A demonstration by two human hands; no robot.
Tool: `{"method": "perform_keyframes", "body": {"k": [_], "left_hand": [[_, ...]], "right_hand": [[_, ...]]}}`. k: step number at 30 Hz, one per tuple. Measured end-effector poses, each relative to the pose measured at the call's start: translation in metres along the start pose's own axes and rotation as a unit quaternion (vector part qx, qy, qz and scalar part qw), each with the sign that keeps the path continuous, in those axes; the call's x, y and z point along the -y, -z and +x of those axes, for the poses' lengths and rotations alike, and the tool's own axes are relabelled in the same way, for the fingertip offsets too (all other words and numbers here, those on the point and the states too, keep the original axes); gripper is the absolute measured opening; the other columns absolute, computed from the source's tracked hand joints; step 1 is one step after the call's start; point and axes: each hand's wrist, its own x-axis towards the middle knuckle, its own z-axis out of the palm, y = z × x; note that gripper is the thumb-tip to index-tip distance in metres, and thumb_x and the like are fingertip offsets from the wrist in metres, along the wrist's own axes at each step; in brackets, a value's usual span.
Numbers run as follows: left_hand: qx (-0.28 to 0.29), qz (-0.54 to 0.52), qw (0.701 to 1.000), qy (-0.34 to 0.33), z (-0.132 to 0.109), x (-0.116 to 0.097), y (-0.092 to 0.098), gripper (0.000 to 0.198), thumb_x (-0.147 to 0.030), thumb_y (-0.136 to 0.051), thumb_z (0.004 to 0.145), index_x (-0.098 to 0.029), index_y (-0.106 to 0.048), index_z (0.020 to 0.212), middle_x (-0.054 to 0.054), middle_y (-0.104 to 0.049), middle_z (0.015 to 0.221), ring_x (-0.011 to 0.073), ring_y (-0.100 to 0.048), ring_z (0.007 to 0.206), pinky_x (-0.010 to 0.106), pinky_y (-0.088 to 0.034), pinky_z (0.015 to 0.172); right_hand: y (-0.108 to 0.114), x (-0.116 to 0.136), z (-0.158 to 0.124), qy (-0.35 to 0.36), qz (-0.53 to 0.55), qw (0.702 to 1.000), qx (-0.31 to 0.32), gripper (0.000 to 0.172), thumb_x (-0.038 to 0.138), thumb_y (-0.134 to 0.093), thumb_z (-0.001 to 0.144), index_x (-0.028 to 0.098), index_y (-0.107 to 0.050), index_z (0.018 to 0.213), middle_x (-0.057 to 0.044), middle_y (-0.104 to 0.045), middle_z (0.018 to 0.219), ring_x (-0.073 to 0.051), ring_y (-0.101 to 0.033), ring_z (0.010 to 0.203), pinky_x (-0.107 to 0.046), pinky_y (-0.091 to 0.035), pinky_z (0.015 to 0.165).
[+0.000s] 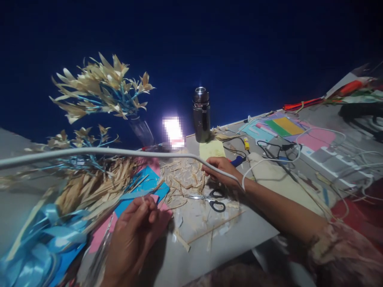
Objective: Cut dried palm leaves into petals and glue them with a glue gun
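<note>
From bottom centre: upright dark flask (201,119) at twelve o'clock, white power strip (331,168) at two, pale cable (128,152) across from ten to one.

The left hand (131,227) had its fingertips pinched together. The right hand (220,164) was near the yellow paper (212,150), and the scissors (206,197) lay near this hand, beside pale scraps (181,179).

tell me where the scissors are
In the head view, the scissors lie on the table right of centre, just this side of the right hand, beside pale scraps.
</note>
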Motion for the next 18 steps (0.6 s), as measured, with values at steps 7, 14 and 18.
{"method": "perform_keyframes", "body": {"k": [7, 14, 18], "left_hand": [[-0.01, -0.026, 0.999, 0.02, 0.007, 0.001, 0.003, 0.035, -0.031, -0.093, 0.062, -0.017, -0.062, 0.068, -0.004, -0.054, 0.07, 0.0074, -0.043, 0.059, 0.017, -0.049, 0.058], [-0.007, -0.053, 0.998, 0.036, 0.017, -0.002, -0.016, 0.034, -0.028, -0.093, 0.059, -0.017, -0.062, 0.068, -0.004, -0.053, 0.064, 0.0087, -0.044, 0.052, 0.021, -0.045, 0.048], [0.005, -0.09, 0.994, 0.065, 0.028, 0.003, -0.026, 0.031, -0.025, -0.091, 0.062, -0.016, -0.061, 0.069, -0.004, -0.052, 0.061, 0.0083, -0.045, 0.052, 0.019, -0.045, 0.049]], "right_hand": [[0.015, 0.015, -0.019, 0.067, -0.373, 0.921, 0.095, 0.016, 0.03, -0.067, 0.087, 0.019, -0.071, 0.075, -0.003, -0.068, 0.071, -0.016, -0.057, 0.064, -0.026, -0.033, 0.059], [0.039, 0.025, -0.002, 0.012, -0.442, 0.897, -0.02, 0.02, 0.028, -0.06, 0.093, 0.017, -0.075, 0.086, -0.005, -0.075, 0.079, -0.018, -0.065, 0.072, -0.026, -0.039, 0.065], [0.023, 0.038, 0.032, 0.024, -0.507, 0.862, -0.015, 0.02, 0.029, -0.058, 0.096, 0.02, -0.076, 0.095, -0.007, -0.078, 0.095, -0.021, -0.069, 0.086, -0.027, -0.04, 0.068]]}}
